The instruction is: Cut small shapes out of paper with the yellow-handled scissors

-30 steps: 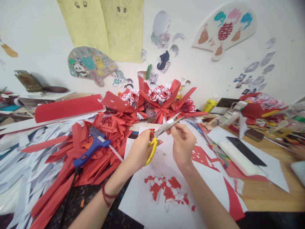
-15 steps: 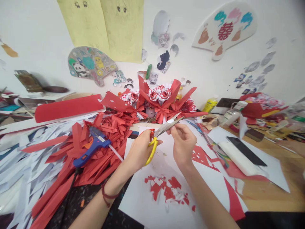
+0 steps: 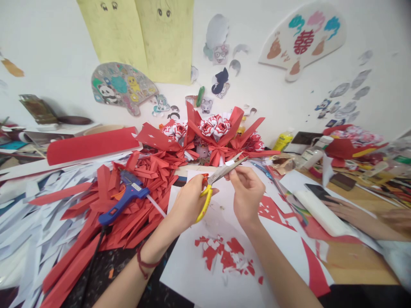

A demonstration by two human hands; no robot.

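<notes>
My left hand [image 3: 189, 199] is wrapped round the yellow handles of a pair of scissors [image 3: 222, 172], whose blades are parted and point up to the right. A small white piece of paper [image 3: 230, 163] shows at the blades. My right hand [image 3: 246, 190] pinches beside the blades, its fingertips close to the lower one; what they hold is too small to make out. Below both hands, red and white paper scraps [image 3: 227, 256] lie on a white sheet [image 3: 189, 273].
Left of my hands, a blue glue gun [image 3: 123, 201] rests on folded red strips [image 3: 138, 226] beside white strips [image 3: 35, 222]. Red-wrapped paper bouquets [image 3: 215, 137] stand behind. Another person's hand [image 3: 349, 214] is by a phone [image 3: 319, 192] at the right.
Another person's hand and sleeve have come in from the right and reach over the phone. My hands and the scissors have hardly moved.
</notes>
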